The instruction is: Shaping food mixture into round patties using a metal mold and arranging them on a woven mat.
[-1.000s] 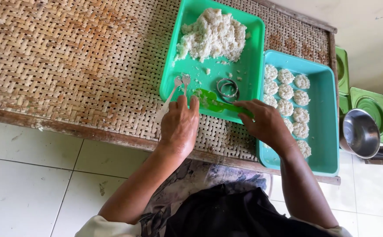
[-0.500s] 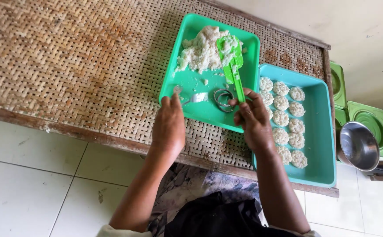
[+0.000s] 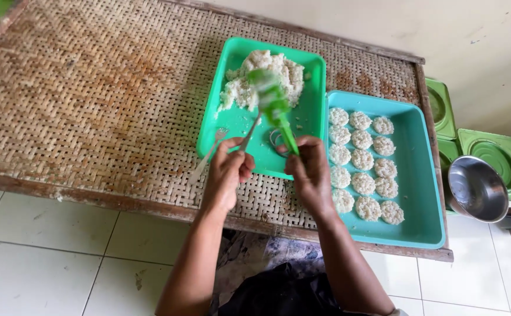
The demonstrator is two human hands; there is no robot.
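your right hand (image 3: pixel 311 172) grips the green plastic spoon (image 3: pixel 274 105), left hand (image 3: pixel 227 172) grips metal forks (image 3: pixel 217 146); a fast tilt could spill rice onto the woven bamboo mat (image 3: pixel 91 99).

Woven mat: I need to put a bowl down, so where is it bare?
The woven mat is bare left of the green tray, out to its wooden edge. The right is crowded: green tray, teal tray of rice cakes, both hands in front.

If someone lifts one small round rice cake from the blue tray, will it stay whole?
Probably fragile: each rice cake looks like pressed loose grains, like the crumbly heap in the green tray. Flat, so unlikely to roll. Likely light and perhaps sticky.
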